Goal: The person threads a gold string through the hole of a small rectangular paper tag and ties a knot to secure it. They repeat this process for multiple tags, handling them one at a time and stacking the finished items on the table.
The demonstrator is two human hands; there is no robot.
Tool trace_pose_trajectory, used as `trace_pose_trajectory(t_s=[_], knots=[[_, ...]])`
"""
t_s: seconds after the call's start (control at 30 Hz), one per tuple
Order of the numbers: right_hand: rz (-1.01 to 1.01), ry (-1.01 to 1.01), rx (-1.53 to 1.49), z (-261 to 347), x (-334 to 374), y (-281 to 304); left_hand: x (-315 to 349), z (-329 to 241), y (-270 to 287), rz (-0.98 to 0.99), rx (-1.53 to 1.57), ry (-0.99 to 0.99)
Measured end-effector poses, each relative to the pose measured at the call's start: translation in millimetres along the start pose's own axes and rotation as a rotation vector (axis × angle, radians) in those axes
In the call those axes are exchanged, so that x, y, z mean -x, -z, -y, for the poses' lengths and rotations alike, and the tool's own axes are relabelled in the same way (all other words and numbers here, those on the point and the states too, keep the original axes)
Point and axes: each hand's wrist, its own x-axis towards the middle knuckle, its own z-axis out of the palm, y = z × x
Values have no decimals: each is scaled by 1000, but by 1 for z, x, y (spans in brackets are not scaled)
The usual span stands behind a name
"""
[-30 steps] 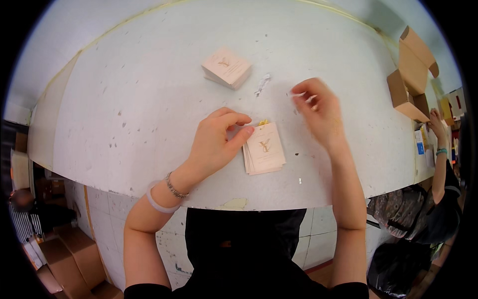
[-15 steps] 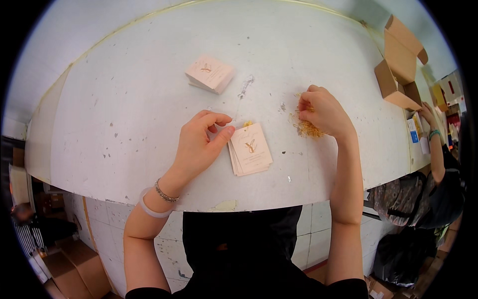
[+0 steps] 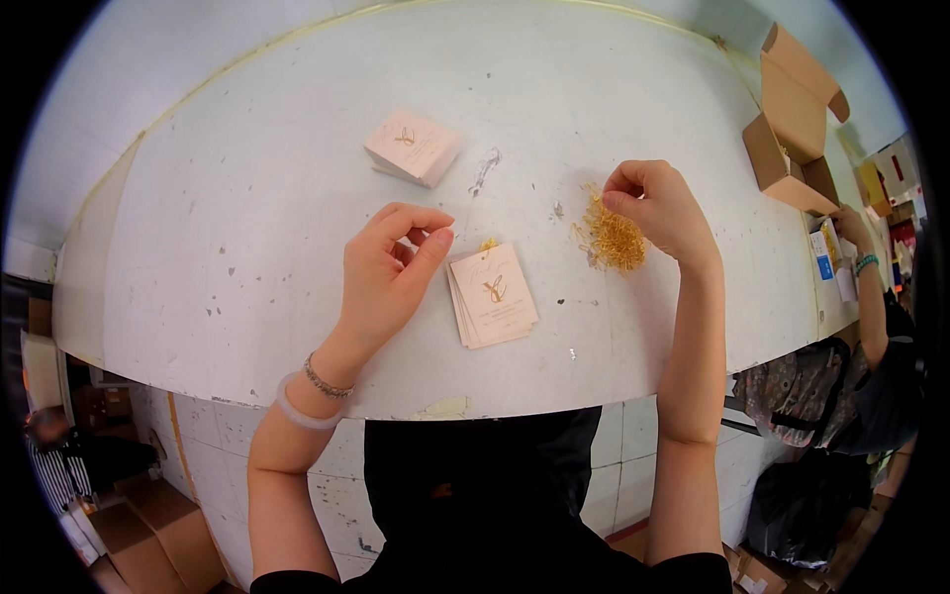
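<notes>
My left hand (image 3: 391, 267) hovers just left of a small fanned stack of pale pink cards (image 3: 493, 297), its fingers loosely curled and apart, with nothing visible in them. Gold-coloured bits show at the top edge of that stack. At the right, my right hand (image 3: 665, 213) is above a loose pile of small gold pins or clips (image 3: 618, 243). Its thumb and forefinger are pinched together; whatever lies between them is too small to make out. A thicker stack of the same cards (image 3: 411, 147) sits farther back.
The white table (image 3: 247, 198) has chipped spots. An open cardboard box (image 3: 792, 163) stands at the far right, with another person's hand (image 3: 851, 226) beside it. Below the table's right edge is a patterned bag (image 3: 792, 396). Cardboard boxes (image 3: 163, 540) sit on the floor at lower left.
My left hand has drawn back slightly from the fanned cards. My right hand has lifted off the gold pile and shifted a little right, exposing more of it.
</notes>
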Motion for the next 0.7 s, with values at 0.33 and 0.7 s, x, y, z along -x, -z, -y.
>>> trace_pose_trajectory(t_s=[0.33, 0.7], knots=[[224, -102, -832, 32, 9, -24, -26, -45, -44, 193, 110, 22], [168, -118, -723, 36, 11, -28, -32, -28, -52, 159, 215, 76]])
